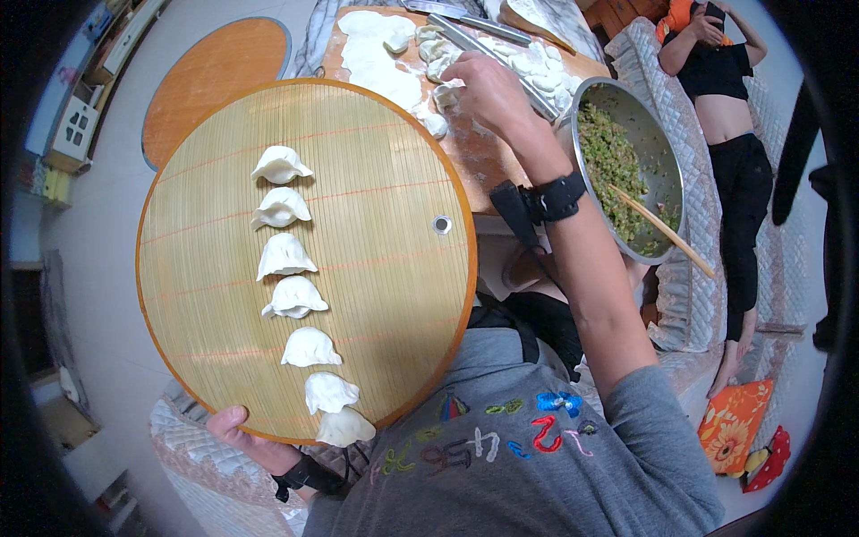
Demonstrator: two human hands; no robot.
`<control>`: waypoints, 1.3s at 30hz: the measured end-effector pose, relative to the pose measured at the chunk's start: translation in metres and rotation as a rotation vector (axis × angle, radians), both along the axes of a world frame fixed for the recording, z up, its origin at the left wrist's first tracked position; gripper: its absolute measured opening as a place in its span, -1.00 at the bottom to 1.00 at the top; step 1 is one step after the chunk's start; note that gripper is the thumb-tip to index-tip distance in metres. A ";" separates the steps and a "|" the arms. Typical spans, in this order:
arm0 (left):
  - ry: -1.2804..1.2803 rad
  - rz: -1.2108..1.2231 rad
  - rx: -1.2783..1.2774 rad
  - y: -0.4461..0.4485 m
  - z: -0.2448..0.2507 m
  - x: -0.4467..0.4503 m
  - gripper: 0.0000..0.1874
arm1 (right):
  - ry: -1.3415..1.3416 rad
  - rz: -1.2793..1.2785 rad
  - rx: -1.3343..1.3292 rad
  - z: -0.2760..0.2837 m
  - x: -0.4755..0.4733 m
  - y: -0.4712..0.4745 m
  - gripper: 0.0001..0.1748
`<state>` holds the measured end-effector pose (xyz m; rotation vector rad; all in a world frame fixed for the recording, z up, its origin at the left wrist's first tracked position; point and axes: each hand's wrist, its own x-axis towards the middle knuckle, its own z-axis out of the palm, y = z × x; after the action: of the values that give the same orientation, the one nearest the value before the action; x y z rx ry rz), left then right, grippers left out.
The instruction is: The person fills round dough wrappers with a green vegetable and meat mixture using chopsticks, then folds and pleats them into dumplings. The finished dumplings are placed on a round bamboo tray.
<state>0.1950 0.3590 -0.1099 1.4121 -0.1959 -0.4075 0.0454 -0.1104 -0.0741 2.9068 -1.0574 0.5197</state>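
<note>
My left hand (231, 427) grips the lower-left rim of a round bamboo-slat tray (382, 268), thumb on top and fingers hidden beneath. A single column of several folded white dumplings (287, 256) runs down the tray, the lowest at its near rim. Over the floured wooden board (483, 161), my right hand (486, 94) has its fingers on a folded dumpling (448, 97), partly covered by them. More dumplings (439, 57) lie close by, beside a flat sheet of floury dough (376, 60). A long metal rolling pin (496, 64) lies just beyond the hand.
Right of the board, a metal bowl (661, 134) holds chopped green filling (607, 154) and wooden chopsticks (664, 231). Small dough pieces (547, 67) and a knife (493, 28) lie behind. A person (728, 101) reclines on the quilted sofa (691, 295). An orange round tabletop (215, 74) stands left.
</note>
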 end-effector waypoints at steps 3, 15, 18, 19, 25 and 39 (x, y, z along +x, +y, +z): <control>0.116 0.243 0.004 0.001 -0.004 0.002 -0.20 | 0.035 -0.036 0.080 -0.005 0.004 -0.006 -0.82; -0.376 -0.138 0.174 0.000 0.005 -0.010 -0.63 | -0.228 -0.138 0.036 -0.036 -0.031 -0.009 -0.85; -0.357 -0.129 0.177 0.002 0.007 -0.008 -0.61 | -0.237 -0.140 0.159 -0.024 -0.023 -0.001 -0.86; -0.376 -0.120 0.167 0.000 0.006 -0.009 -0.61 | -0.228 -0.115 0.202 -0.019 -0.021 0.002 -0.86; -0.493 -0.101 0.151 -0.004 0.012 -0.013 -0.59 | -0.146 -0.249 0.338 -0.008 -0.049 0.017 -0.84; 0.623 -0.056 -0.416 -0.006 0.008 0.011 -0.25 | -0.097 -0.220 0.176 0.012 -0.028 0.024 -0.82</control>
<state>0.2056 0.3528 -0.1016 0.8240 0.1819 -0.7828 0.0173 -0.0864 -0.0618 2.8815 -1.4864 0.5909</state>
